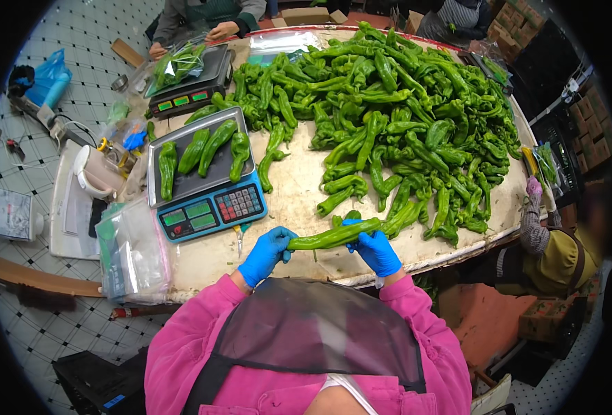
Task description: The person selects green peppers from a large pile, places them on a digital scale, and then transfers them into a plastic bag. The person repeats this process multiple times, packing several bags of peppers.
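Note:
Both my hands wear blue gloves and hold one long green pepper between them, above the table's near edge. My left hand pinches its left end, and my right hand grips it towards the right, where other peppers lie close behind. A large heap of green peppers covers the middle and right of the table. Left of it stands a blue digital scale with several peppers spread on its metal tray. Small scissors or snips lie between the scale and my left hand.
Clear plastic bags lie at the table's left edge, near a white pitcher. A second scale bears a bag of peppers before a co-worker. Another person is at the right edge, and one stands at the far side.

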Tool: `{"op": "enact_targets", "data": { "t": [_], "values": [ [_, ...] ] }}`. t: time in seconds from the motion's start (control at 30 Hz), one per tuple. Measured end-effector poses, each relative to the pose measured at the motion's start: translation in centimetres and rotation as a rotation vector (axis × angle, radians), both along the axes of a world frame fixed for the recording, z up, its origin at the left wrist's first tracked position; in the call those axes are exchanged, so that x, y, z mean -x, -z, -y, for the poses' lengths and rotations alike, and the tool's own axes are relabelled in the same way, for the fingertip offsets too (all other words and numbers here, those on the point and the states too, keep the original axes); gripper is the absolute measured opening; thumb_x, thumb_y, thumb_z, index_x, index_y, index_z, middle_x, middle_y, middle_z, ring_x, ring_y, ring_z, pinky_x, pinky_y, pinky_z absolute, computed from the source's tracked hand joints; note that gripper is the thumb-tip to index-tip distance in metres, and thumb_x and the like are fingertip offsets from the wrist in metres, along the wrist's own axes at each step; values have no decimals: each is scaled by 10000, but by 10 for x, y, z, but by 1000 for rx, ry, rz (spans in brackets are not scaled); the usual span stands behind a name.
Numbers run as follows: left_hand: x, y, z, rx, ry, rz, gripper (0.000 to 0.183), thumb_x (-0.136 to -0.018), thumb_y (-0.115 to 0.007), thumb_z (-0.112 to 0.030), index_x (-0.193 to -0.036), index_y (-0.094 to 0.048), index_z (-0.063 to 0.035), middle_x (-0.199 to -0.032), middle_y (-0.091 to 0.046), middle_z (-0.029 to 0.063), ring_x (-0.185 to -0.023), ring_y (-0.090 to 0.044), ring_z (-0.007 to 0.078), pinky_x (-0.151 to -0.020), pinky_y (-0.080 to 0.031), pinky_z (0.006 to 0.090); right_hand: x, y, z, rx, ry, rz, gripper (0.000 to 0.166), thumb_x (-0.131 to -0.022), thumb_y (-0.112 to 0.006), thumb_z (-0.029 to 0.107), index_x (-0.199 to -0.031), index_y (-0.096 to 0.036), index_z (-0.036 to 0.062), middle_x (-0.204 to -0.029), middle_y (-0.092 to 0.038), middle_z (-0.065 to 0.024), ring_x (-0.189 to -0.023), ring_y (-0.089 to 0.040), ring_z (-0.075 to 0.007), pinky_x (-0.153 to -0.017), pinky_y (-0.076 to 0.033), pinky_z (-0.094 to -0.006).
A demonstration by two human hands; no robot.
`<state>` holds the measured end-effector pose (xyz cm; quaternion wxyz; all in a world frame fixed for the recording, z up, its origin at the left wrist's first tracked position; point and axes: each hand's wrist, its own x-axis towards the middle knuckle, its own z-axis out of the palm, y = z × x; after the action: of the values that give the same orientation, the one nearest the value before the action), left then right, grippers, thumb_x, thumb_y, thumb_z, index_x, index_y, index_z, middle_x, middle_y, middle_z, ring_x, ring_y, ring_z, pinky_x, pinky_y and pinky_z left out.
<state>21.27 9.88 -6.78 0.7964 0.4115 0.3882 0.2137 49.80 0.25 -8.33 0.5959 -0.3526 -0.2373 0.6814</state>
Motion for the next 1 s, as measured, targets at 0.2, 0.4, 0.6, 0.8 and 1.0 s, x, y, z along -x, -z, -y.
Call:
{"op": "enact_targets", "data": {
  "t": [0.2, 0.4, 0.6, 0.8, 1.0],
  "values": [
    [-16, -3, 10, -675, 163, -223, 313, -874, -682, -222, -1118, -644, -31, -887, -630, 72, -801, -628, 177, -742, -504, 297, 19, 13, -6, 206, 221, 91, 335, -894, -678, 245, -1129, -589, 24, -923, -638, -60, -712, -605, -135, -571, -505, -281],
    [-34, -15, 19, -631, 260, -323, 385, -815, -737, -126, -1175, -642, -31, -1030, -661, 105, -919, -629, 186, -821, -499, 323, 30, 2, -7, 256, 195, 322, 332, -883, -683, 218, -1126, -582, 15, -891, -629, -68, -702, -604, -136, -600, -506, -273],
    [-44, -11, 22, -276, 270, -253, 358, -866, -692, -117, -1191, -623, 18, -1069, -665, 90, -977, -609, 144, -869, -503, 297, 33, -6, -2, 251, 33, 277, 369, -915, -641, 251, -1179, -564, 4, -890, -630, -71, -613, -596, -123, -515, -493, -252],
    [-57, 3, 23, -504, 297, -279, 327, -923, -613, -159, -1215, -624, -13, -934, -661, 80, -831, -614, 123, -753, -495, 282, -9, 24, 21, 332, 408, 203, 303, -891, -631, 284, -1080, -579, 53, -839, -625, -57, -636, -620, -143, -494, -493, -260],
    [-48, -1, 24, -319, 214, -284, 295, -912, -594, -101, -1194, -627, -23, -956, -653, 73, -860, -607, 119, -777, -501, 268, -191, 44, 68, 422, 714, 302, 222, -844, -681, 237, -978, -651, 63, -857, -639, -55, -744, -623, -180, -648, -536, -343]
  ]
}}
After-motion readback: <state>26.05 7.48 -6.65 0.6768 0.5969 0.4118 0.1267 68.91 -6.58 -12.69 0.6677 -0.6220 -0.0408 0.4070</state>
